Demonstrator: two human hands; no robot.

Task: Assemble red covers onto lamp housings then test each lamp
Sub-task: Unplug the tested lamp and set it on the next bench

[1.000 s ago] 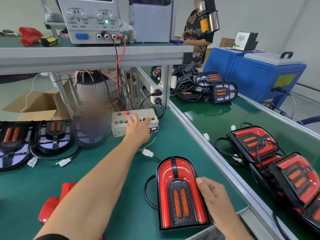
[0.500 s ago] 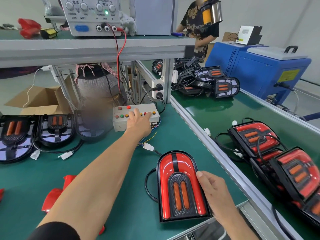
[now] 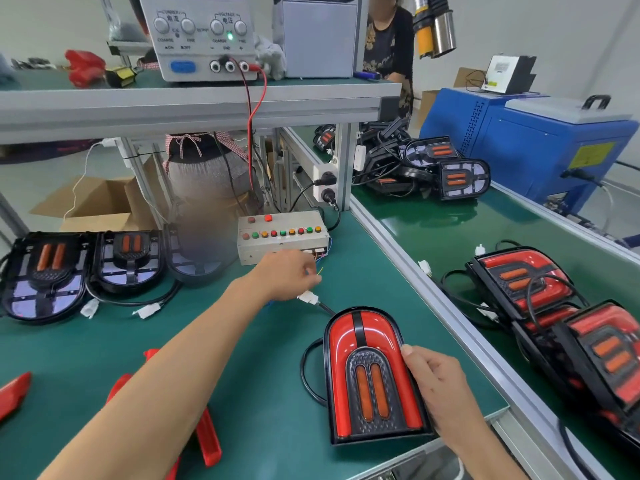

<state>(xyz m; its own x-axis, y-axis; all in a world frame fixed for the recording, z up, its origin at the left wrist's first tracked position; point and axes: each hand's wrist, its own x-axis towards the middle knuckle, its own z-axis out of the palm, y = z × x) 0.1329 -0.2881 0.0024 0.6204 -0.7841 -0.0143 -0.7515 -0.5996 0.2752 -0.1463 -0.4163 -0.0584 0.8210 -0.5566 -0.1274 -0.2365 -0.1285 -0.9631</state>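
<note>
Two hands | left hand curled above connector | right hand grips lamp edge

Lamp before button box, housings left

Readable markings stand on the power supply only.

The bench power supply on the upper shelf carries printed panel text: "CURRENT" over the left pair of knobs and "VOLTAGE" over the right pair, each with Chinese characters beneath, the right one reading 电压. Under the knobs stand "COARSE" and "FINE", twice over. Between the knob pairs is a small word that looks like "OUTPUT", and "C.C." is faintly legible near the left pair. Lower down run "ON" and "OFF", then "−", "GND" and "+" above the sockets. The yellow label on the blue machine is too blurred to read.
</note>
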